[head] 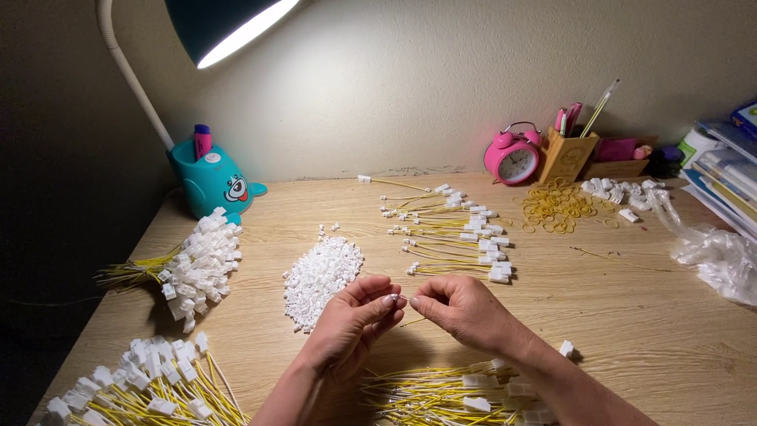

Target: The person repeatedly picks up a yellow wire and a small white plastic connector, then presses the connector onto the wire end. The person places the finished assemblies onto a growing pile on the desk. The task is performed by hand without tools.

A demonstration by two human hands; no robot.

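Crumpled clear plastic bag (714,256) at desk's right edge; white connector heap (322,278) centre; left hand (351,319) and right hand (461,309) pinching one small connector (397,298).

A desk lamp (229,24) at the top left throws warm light across the wooden table (615,315), glaring white at its shade. The left edge falls into deep shadow. Focus is sharp; edges bend slightly.

Both bare forearms reach in from the near counter edge; left hand (351,315) and right hand (461,309) meet fingertip to fingertip, pinched.
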